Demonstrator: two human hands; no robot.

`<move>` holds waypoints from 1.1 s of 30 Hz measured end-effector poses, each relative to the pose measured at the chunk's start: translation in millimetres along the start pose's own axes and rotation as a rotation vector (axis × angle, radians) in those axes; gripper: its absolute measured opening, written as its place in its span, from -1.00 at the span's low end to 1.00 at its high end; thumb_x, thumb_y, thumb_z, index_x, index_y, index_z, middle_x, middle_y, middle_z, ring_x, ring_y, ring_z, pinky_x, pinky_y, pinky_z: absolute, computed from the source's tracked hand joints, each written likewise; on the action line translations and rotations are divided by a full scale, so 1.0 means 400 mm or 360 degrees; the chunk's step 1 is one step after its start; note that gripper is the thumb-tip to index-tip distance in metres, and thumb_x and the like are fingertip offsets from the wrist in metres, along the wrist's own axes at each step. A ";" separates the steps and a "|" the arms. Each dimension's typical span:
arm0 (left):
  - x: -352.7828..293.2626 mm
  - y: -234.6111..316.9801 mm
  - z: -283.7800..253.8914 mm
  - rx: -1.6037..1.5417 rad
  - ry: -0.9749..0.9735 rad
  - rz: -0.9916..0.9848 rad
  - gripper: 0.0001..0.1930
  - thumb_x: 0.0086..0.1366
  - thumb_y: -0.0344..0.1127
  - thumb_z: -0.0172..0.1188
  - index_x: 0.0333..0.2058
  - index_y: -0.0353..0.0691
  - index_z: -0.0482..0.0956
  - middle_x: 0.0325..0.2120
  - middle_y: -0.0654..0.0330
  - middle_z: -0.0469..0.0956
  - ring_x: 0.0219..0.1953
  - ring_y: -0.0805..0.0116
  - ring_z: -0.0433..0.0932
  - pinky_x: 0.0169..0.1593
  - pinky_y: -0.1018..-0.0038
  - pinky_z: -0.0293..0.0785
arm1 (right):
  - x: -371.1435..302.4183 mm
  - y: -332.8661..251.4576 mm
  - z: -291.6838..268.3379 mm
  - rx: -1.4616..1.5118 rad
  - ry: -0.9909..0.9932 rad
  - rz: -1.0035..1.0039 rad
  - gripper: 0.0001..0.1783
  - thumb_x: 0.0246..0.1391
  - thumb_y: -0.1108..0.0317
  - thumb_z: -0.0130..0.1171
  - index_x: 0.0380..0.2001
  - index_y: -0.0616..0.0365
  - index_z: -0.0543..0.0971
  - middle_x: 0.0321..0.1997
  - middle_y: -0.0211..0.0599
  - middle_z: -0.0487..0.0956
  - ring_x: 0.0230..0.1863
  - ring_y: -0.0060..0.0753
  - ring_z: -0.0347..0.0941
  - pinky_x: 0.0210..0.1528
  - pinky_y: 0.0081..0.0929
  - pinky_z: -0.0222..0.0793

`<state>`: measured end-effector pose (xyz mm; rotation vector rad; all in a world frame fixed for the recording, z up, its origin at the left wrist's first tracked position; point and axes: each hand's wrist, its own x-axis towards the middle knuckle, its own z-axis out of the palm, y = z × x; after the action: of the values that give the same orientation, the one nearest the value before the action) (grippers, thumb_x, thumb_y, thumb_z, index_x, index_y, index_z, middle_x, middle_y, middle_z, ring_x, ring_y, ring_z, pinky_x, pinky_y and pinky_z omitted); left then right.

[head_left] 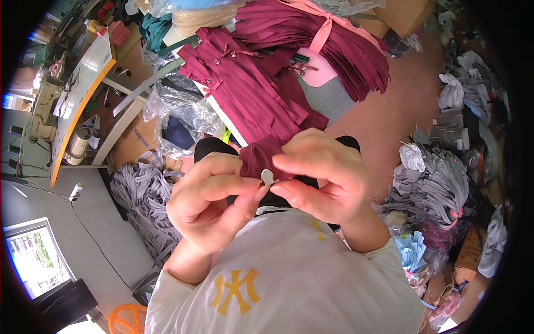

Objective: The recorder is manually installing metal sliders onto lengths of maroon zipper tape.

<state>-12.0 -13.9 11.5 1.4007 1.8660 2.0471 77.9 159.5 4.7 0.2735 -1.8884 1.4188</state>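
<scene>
In front of my chest, both hands meet at a small white oval piece (267, 177) and a gathered end of maroon cloth (257, 160). My left hand (214, 200) is closed, with thumb and forefinger pinching at the white piece's lower left side. My right hand (328, 172) curls around the cloth from the other side, its thumb tip by the white piece's lower edge. Behind the hands, more maroon cloth strips (250, 92) lie lengthwise, with small shiny metal bits among them. Whether the held cloth joins these strips is hidden by my fingers.
A large maroon bundle (311, 42) is tied with a pink strip (324, 30) at the back. Grey strip piles (142, 206) lie at left, and grey bundles (431, 186) at right. An orange-edged table (83, 100) stands left. Clear plastic bags (186, 111) lie beside the cloth.
</scene>
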 end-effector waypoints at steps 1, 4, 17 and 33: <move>0.003 -0.002 0.004 -0.0048 0.0027 -0.0012 -0.75 -0.07 -0.70 0.39 -0.34 -0.40 0.65 -0.44 0.11 0.54 -0.41 0.34 0.51 -0.34 0.49 0.41 | 0.001 0.005 -0.003 -0.0024 -0.0022 -0.0061 -0.67 -0.19 0.59 0.44 -0.24 0.19 0.69 -0.33 -0.28 0.61 -0.40 -0.32 0.51 -0.39 -0.49 0.44; 0.004 -0.002 0.007 -0.0127 0.0062 -0.0057 -0.75 -0.06 -0.69 0.40 -0.33 -0.40 0.65 -0.42 0.10 0.55 -0.41 0.35 0.51 -0.35 0.51 0.40 | 0.002 0.005 -0.005 -0.0053 -0.0038 -0.0127 -0.67 -0.18 0.59 0.43 -0.24 0.20 0.69 -0.33 -0.27 0.60 -0.40 -0.32 0.51 -0.39 -0.49 0.44; 0.001 -0.005 0.025 -0.0053 0.0086 -0.0033 -0.78 0.00 -0.74 0.34 -0.35 -0.38 0.64 -0.39 0.11 0.56 -0.41 0.39 0.52 -0.33 0.52 0.42 | 0.000 0.010 0.007 -0.0310 0.0102 -0.0346 -0.60 -0.35 0.72 0.39 -0.29 0.26 0.67 -0.39 -0.23 0.57 -0.43 -0.24 0.48 -0.40 -0.43 0.44; -0.008 -0.010 0.034 -0.0876 0.0237 -0.0720 -0.82 0.17 -0.73 0.23 -0.27 -0.39 0.58 -0.29 0.20 0.53 -0.27 0.54 0.52 -0.16 0.62 0.46 | -0.012 0.013 0.018 0.0284 0.0112 0.0371 -0.79 -0.07 0.65 0.30 -0.29 0.26 0.67 -0.38 -0.30 0.64 -0.43 -0.61 0.52 -0.50 -0.68 0.33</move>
<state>-4.1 -4.1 4.6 0.6444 1.3273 2.2064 75.4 153.8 -3.1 0.0880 -1.7833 1.7341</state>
